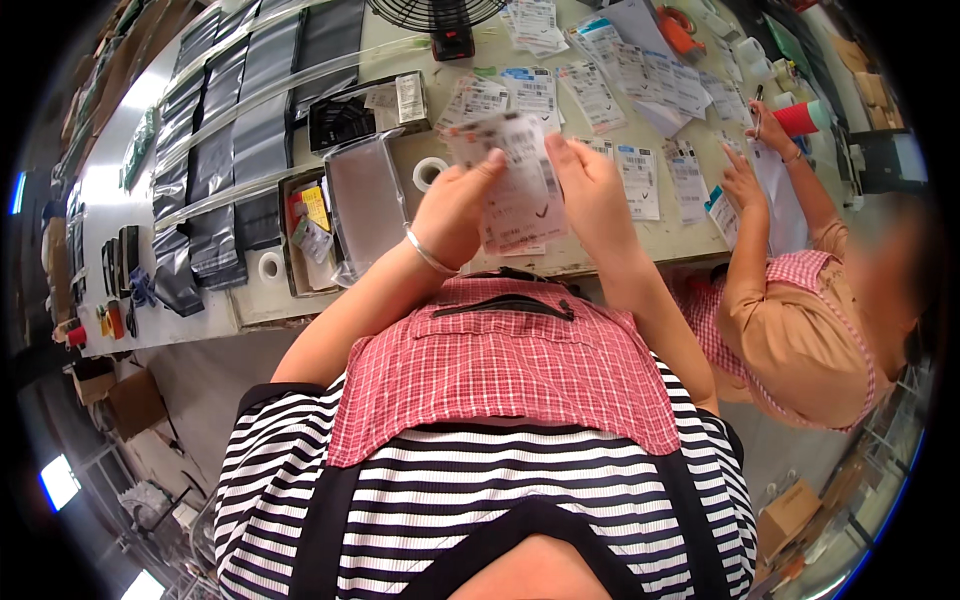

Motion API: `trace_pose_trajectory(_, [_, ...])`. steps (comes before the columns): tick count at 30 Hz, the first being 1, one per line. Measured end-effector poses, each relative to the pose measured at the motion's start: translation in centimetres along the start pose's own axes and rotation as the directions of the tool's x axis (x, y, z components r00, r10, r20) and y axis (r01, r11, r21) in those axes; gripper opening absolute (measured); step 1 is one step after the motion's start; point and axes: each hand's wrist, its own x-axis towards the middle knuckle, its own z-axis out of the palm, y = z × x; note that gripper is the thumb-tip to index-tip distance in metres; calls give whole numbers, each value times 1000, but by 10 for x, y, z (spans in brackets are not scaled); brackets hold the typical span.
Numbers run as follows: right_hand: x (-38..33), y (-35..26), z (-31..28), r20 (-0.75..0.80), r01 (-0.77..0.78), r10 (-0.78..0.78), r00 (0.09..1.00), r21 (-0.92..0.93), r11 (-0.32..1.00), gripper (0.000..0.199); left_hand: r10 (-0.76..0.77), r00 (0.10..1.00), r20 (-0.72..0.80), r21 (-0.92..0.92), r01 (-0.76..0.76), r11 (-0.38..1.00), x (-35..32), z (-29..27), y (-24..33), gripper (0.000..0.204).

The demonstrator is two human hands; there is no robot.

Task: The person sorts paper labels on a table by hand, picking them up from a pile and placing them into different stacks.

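Between my two hands is a small stack of printed shipping labels point(516, 195), raised above the table's near edge and slightly blurred at the top. My left hand point(458, 212) grips the left side of the stack, its thumb lying on the face. On the other side, my right hand point(592, 196) pinches the right edge with its thumb up near the top corner. More shipping labels point(585, 98) lie spread on the table point(625, 238) beyond and to the right of my hands.
Left of my hands are an open box of small items point(312, 235), a clear-lidded box point(362, 185) and a tape roll point(430, 174). Grey plastic mailing bags point(268, 85) cover the far left. A fan point(440, 14) stands at the back. A co-worker point(800, 310) handles papers at right.
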Motion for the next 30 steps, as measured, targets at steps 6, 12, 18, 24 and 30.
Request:
trace_pose_trajectory(6, [-41, 15, -2, 197, 22, -53, 979, 160, 987, 38, 12, 1000, 6, -514, -7, 858, 6, -3, 14, 43])
trace_pose_trajectory(12, [-43, 21, -2, 201, -80, 50, 978, 147, 986, 38, 55, 998, 44, -479, -27, 878, 4, 2, 15, 45])
trace_pose_trajectory(18, [-47, 22, 9, 20, 23, -25, 999, 106, 994, 39, 19, 975, -224, -564, -145, 813, 11, -1, 14, 47])
trace_pose_trajectory(24, [-31, 18, 0, -201, 85, -76, 977, 35, 996, 38, 134, 981, -141, -134, -153, 979, 12, -29, 25, 37])
trace_pose_trajectory(30, [-5, 8, 3, -142, -33, 21, 990, -77, 996, 38, 54, 994, 99, 158, -69, 985, -11, 3, 2, 35])
